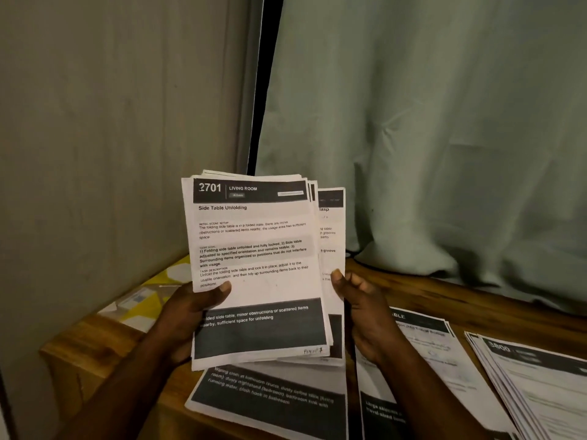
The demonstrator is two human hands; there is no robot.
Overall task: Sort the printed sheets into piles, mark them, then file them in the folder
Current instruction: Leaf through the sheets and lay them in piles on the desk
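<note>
Both hands hold stack of sheets [254, 268] above table [476, 300]: left hand [187, 309] thumb clamps front, right hand [362, 309] pinches offset back sheet, apparently. Risk: fanned sheets slip onto near piles [270, 395], mixing sort.

The stack [254, 265] hides most of the sheet [332, 236] behind and the pile [270, 398] below. The right pile [540, 392] runs off frame, its print blurred.
</note>
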